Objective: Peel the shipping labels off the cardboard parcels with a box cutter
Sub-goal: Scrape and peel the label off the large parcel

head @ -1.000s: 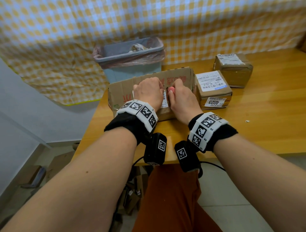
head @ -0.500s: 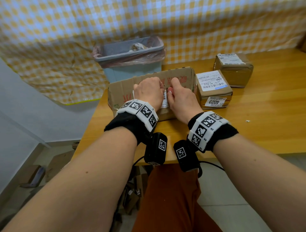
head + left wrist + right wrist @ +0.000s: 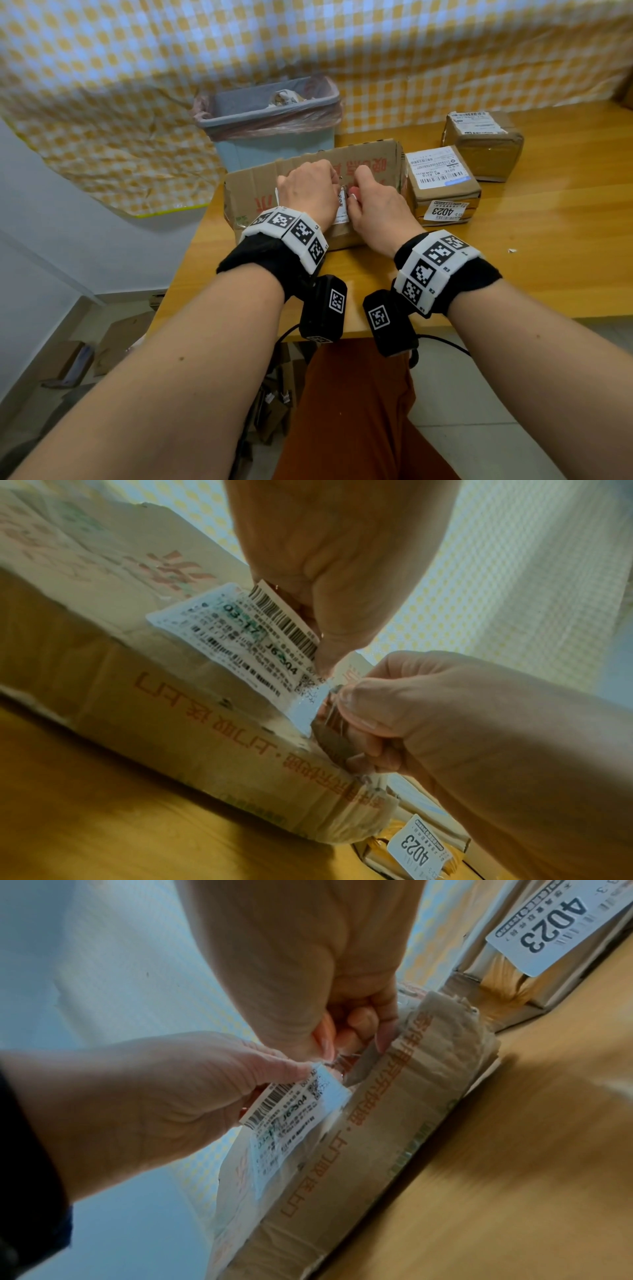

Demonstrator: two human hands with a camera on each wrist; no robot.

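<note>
A large flat cardboard parcel (image 3: 253, 192) with red print lies at the table's near left. Its white shipping label (image 3: 232, 642) is partly lifted. My left hand (image 3: 308, 620) pinches the raised barcode edge of the label and holds it up off the cardboard. My right hand (image 3: 352, 1031) grips a box cutter, whose grey blade (image 3: 330, 739) lies flat at the label's right end, by the parcel's top edge. In the head view both hands sit close together on the parcel and hide most of the label (image 3: 342, 210).
A medium parcel (image 3: 442, 185) with a label and a "4023" sticker touches the large parcel's right end. A small taped parcel (image 3: 486, 147) stands behind it. A lined grey bin (image 3: 270, 126) stands beyond the table (image 3: 548, 240). Cardboard lies on the floor under the table.
My right hand has edged a little left toward my left hand, and the cutter's pink handle shows less. The parcel and the left hand stay put.
</note>
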